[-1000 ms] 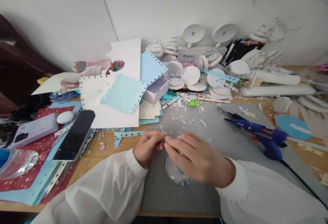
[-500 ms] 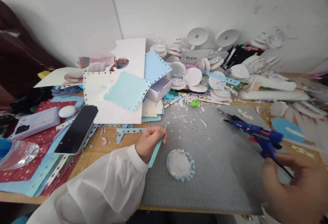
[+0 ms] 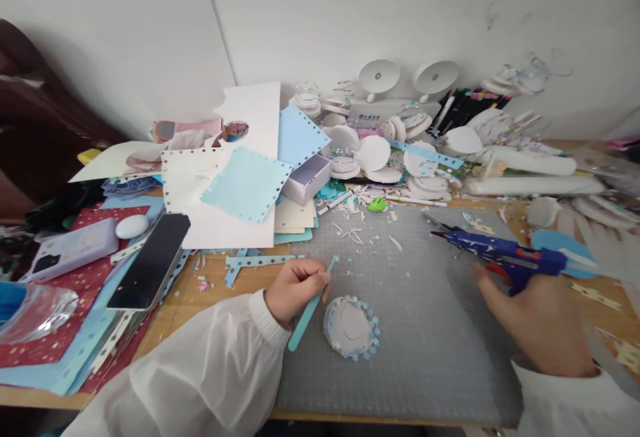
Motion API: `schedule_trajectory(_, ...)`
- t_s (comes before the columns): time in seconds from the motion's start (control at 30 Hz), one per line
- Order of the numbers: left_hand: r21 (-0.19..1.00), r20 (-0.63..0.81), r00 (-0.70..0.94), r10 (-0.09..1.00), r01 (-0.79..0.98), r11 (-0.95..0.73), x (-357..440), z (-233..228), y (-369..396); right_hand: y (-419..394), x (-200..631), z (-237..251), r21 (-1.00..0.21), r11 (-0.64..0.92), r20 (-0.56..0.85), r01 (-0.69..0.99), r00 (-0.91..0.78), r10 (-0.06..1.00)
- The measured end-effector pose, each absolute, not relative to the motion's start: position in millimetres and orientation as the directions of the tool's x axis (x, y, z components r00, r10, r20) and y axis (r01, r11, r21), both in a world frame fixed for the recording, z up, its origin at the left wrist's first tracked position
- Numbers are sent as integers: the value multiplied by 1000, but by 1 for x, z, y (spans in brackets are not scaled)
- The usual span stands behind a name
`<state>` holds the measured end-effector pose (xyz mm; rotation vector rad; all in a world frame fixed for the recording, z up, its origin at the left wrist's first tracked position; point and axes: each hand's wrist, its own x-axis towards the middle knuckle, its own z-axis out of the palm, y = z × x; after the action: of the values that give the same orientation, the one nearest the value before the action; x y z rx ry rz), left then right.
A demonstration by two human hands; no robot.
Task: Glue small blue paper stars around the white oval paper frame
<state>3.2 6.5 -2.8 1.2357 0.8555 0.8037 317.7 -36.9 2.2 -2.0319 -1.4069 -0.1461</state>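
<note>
My left hand (image 3: pixel 299 290) is closed around slim teal tweezers (image 3: pixel 306 320), with a small blue star (image 3: pixel 335 260) at their tip. Just to its right lies a round white disc (image 3: pixel 350 325), edged with pale blue stars, on the grey cutting mat (image 3: pixel 425 357). On the right, my right hand (image 3: pixel 537 320) is wrapped about the handle of a blue hot glue gun (image 3: pixel 500 250). Its thumb or forefinger sticks out beside the red trigger, and the hand is slightly blurred. The gun's nozzle points left, over the mat.
Paper scraps and a green clip-like piece (image 3: pixel 377 204) litter the mat's back edge. Behind stand stacked white discs (image 3: pixel 374 153) and an open lilac box (image 3: pixel 307 180). Star-punched sheets (image 3: pixel 247 184), a black-screened phone (image 3: pixel 150 264) and a clear cup (image 3: pixel 43 310) lie left.
My right hand has moved from the gun's cord end up and inward onto its handle, and the gun has turned slightly. My left hand keeps the tweezers near the same place.
</note>
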Motion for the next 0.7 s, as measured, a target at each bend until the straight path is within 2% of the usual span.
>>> schedule_trajectory(0.07, 991, -94, 485, 869, -41, 131, 3, -3, 7, -36, 309, 8, -437, -265, 400, 859, 450, 798)
schedule_trajectory(0.13, 992, -82, 508, 857, -42, 119, 3, -4, 7, -31, 297, 12, -486, -237, 405, 841, 457, 792)
schedule_trajectory(0.2, 992, -67, 531, 845, -53, 112, 3, -5, 7, -23, 281, 12, -538, -108, 440, 836, 388, 810)
schedule_trajectory(0.3, 992, -53, 553, 832, -69, 109, 2, -5, 7, -10, 256, 4, -551, 168, 553, 817, 207, 807)
schedule_trajectory(0.4, 991, -56, 563, 824, -72, 117, 2, -5, 7, -6, 240, -9, -562, 314, 584, 765, 98, 806)
schedule_trajectory(0.53, 993, -52, 592, 805, -52, 103, 2, -4, 7, -13, 237, -20, -609, 346, 506, 714, 15, 862)
schedule_trajectory(0.7, 992, -35, 617, 786, -72, 101, 2, -5, 7, -18, 241, -20, -644, 272, 463, 715, 81, 883)
